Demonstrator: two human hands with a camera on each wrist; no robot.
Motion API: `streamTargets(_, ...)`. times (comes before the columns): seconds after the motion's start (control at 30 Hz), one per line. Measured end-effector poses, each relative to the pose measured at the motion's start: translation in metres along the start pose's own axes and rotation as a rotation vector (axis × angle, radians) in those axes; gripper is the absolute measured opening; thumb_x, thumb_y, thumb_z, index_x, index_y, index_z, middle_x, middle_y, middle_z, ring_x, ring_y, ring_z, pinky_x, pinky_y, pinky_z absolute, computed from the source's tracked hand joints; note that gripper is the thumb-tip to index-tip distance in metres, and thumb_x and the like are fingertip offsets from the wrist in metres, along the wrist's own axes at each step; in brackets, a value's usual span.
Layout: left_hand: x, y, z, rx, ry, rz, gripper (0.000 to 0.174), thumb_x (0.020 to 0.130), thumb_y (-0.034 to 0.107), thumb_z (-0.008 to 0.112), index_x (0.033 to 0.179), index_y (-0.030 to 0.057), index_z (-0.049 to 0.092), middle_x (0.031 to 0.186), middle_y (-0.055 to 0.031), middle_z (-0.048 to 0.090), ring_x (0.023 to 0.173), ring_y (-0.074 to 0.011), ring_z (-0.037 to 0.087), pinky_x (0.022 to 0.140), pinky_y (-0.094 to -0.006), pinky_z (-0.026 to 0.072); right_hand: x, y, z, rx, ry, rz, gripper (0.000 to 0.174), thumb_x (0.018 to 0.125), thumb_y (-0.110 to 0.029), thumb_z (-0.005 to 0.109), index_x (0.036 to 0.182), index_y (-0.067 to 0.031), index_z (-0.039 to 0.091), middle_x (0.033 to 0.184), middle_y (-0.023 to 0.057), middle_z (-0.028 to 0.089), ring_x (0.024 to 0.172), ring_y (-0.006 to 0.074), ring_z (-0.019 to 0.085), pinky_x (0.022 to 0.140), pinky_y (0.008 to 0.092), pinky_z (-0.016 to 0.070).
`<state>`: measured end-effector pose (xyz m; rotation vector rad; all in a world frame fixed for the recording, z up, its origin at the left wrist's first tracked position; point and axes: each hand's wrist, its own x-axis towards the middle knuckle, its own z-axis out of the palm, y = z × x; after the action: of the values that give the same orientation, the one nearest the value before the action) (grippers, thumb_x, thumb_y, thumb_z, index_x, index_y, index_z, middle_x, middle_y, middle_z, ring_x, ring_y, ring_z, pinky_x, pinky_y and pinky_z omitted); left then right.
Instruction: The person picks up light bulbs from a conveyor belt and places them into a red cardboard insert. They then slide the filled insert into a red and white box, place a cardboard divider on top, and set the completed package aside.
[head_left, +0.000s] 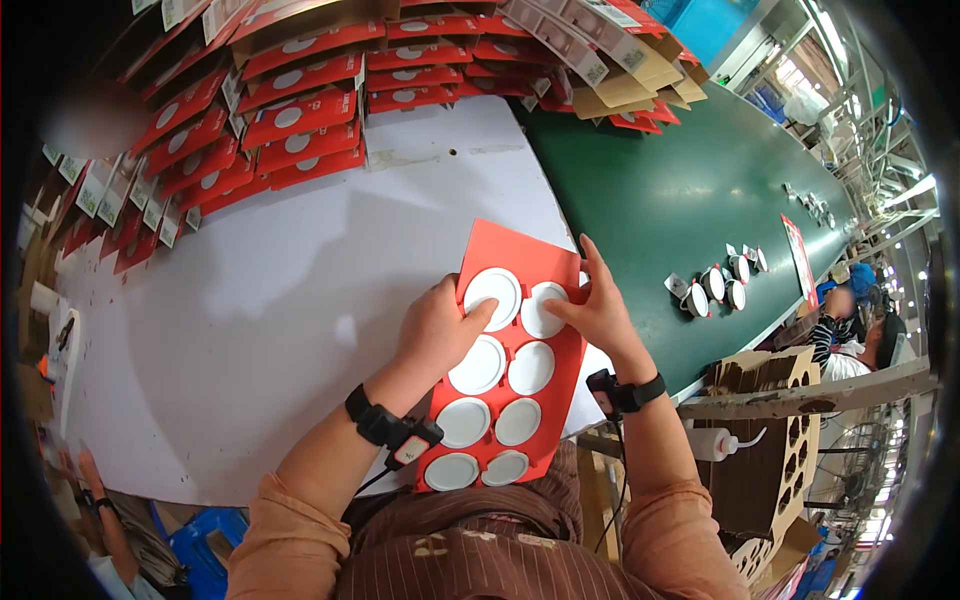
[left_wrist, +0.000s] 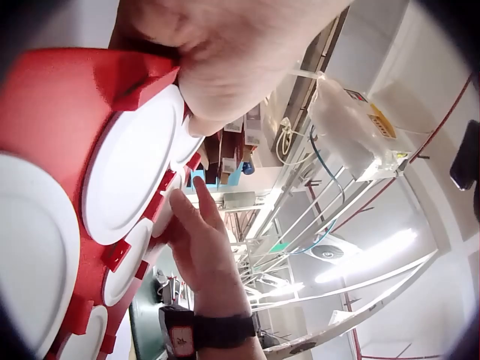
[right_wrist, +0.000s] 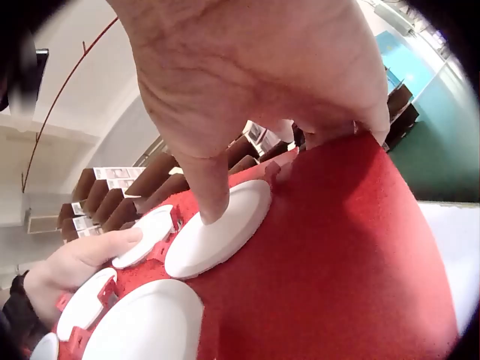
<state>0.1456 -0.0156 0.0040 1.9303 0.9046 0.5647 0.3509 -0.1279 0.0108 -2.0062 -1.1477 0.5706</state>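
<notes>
A red card bears two columns of round white discs and lies tilted near the front edge of the table. The left hand grips its left edge, thumb on an upper-left disc. On the other side the right hand holds the right edge, thumb pressing the upper-right disc. Small red tabs stand beside the discs in the right wrist view. The fingers behind the card are mostly hidden.
Stacked red cartons line the back of the white table. Several white round pieces lie on the green surface at right. Brown cardboard and a white bottle are at lower right; other people sit beyond.
</notes>
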Motion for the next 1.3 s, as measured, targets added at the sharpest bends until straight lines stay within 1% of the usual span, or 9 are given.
streamTargets(0.17,0.007,-0.009,0.002,-0.031,-0.016,-0.067,0.036,0.081,0.030,0.063,0.094,-0.0032,0.058,0.090,-0.0206,0.065,0.084,-0.0369,0.062,0.074,-0.0418,0.0490,-0.007,0.048,0.015,0.055,0.248,0.022,0.087,0.077,-0.025,0.075,0.142,-0.0001,0.023,0.127,0.0225,0.046,0.108,0.0247,0.054,0.089,0.0315,0.0456)
streamTargets(0.23,0.008,-0.012,0.004,-0.056,-0.028,-0.083,0.036,0.081,0.030,0.063,0.096,-0.0029,0.058,0.091,-0.0204,0.065,0.085,-0.0365,0.062,0.074,-0.0415,0.0490,-0.018,0.044,0.023,0.413,0.005,0.263,0.079,0.080,-0.023,0.072,0.140,0.0035,0.027,0.123,0.0201,0.050,0.104,0.0213,0.055,0.089,0.0301,0.0453)
streamTargets(0.3,0.010,-0.013,0.004,-0.031,-0.035,-0.158,0.034,0.084,0.022,0.062,0.108,-0.0021,0.057,0.099,-0.0145,0.066,0.092,-0.0258,0.063,0.079,-0.0356,0.0486,-0.022,0.039,0.026,0.403,0.030,0.253,0.076,0.081,-0.022,0.071,0.138,0.0056,0.029,0.120,0.0177,0.053,0.104,0.0196,0.055,0.088,0.0294,0.0453)
streamTargets(0.53,0.014,-0.040,0.012,-0.335,-0.133,-0.132,0.044,0.083,0.023,0.062,0.118,-0.0011,0.051,0.107,-0.0160,0.064,0.099,-0.0265,0.061,0.085,-0.0371,0.0471,-0.014,0.024,0.035,0.953,-0.059,0.290,0.075,0.081,-0.011,0.069,0.140,0.0007,0.025,0.127,0.0163,0.048,0.115,0.0215,0.049,0.098,0.0331,0.0405)
streamTargets(0.7,0.009,-0.025,0.002,-0.246,0.080,0.034,0.079,0.080,0.012,0.064,0.143,0.0014,0.018,0.138,-0.0242,0.036,0.126,-0.0319,0.042,0.100,-0.0358,0.0386,-0.022,0.023,0.040,0.891,-0.038,0.138,0.083,0.080,-0.007,0.067,0.144,-0.0032,0.014,0.139,0.0191,0.034,0.118,0.0222,0.047,0.097,0.0334,0.0425)
streamTargets(0.8,0.024,-0.032,-0.005,-0.182,0.005,0.143,0.080,0.079,0.009,0.065,0.143,0.0002,0.018,0.145,-0.0212,0.027,0.133,-0.0281,0.032,0.106,-0.0340,0.0316,-0.018,0.020,0.039,0.819,-0.004,0.090,0.088,0.080,-0.003,0.065,0.146,-0.0049,0.007,0.145,0.0198,0.025,0.117,0.0221,0.047,0.095,0.0334,0.0442)
streamTargets(1.0,0.036,-0.033,-0.009,-0.024,0.055,0.188,0.084,0.075,0.011,0.069,0.142,-0.0003,0.020,0.147,-0.0205,0.025,0.136,-0.0292,0.028,0.109,-0.0352,0.0266,0.000,0.000,0.048,0.896,-0.069,0.048,0.061,0.077,-0.003,0.065,0.131,-0.0008,0.035,0.117,0.0100,0.054,0.107,0.0192,0.054,0.092,0.0316,0.0455)
streamTargets(1.17,0.025,-0.056,-0.017,0.030,0.074,0.099,0.083,0.072,0.015,0.075,0.138,-0.0006,0.027,0.137,-0.0195,0.040,0.127,-0.0280,0.040,0.102,-0.0347,0.0371,-0.002,0.004,0.062,0.772,0.076,-0.110,0.088,0.076,-0.004,0.069,0.144,-0.0017,0.014,0.142,0.0187,0.031,0.122,0.0237,0.044,0.097,0.0339,0.0422)
streamTargets(1.3,0.012,-0.042,-0.031,-0.033,0.064,-0.032,0.070,0.072,0.012,0.075,0.128,0.0007,0.035,0.121,-0.0160,0.050,0.111,-0.0236,0.052,0.091,-0.0343,0.0459,-0.002,-0.003,0.061,0.640,-0.042,-0.134,0.083,0.077,-0.005,0.070,0.142,-0.0017,0.019,0.132,0.0172,0.042,0.116,0.0215,0.049,0.092,0.0323,0.0455)
